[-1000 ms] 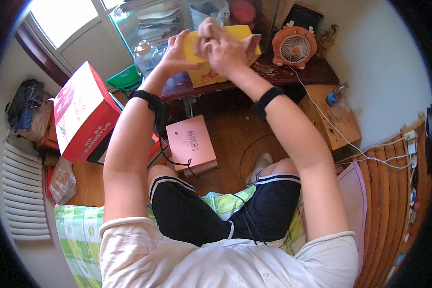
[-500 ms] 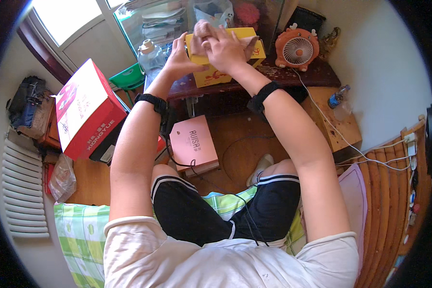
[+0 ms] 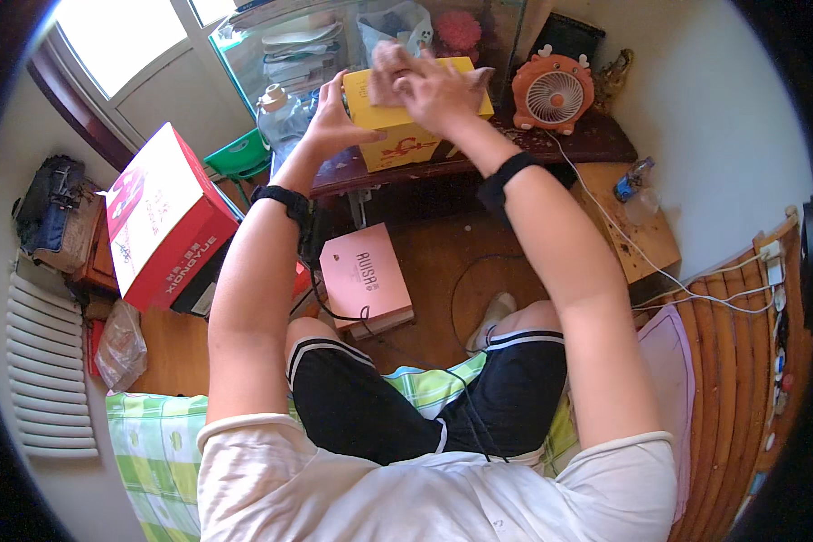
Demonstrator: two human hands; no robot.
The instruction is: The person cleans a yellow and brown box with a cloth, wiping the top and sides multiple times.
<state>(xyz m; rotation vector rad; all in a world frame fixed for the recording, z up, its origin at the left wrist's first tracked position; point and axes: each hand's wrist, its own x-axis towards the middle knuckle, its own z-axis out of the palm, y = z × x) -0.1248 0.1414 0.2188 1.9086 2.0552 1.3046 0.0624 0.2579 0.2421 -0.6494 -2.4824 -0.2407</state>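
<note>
A yellow cardboard box (image 3: 396,144) with red print stands on the dark red desk (image 3: 587,149). My left hand (image 3: 334,125) grips its left corner, with the thumb across the front and the fingers up along the side. Over the top face, my right hand (image 3: 438,98) presses down a bunched pinkish-brown cloth (image 3: 389,81). Part of the cloth sticks out beyond the hand toward the box's right edge. The fingers on the cloth are a little smeared by motion.
Left of the box stands a clear water jug (image 3: 280,117); an orange fan (image 3: 553,90) is to its right. Behind is a glass case (image 3: 506,36). On the floor lies a pink box (image 3: 366,271). A big red-and-white box (image 3: 167,217) and green chair (image 3: 237,155) are at left.
My right hand has shifted slightly right and toward me with the cloth, which now bunches differently. My left hand keeps its place on the box corner. The whole view has moved a little.
</note>
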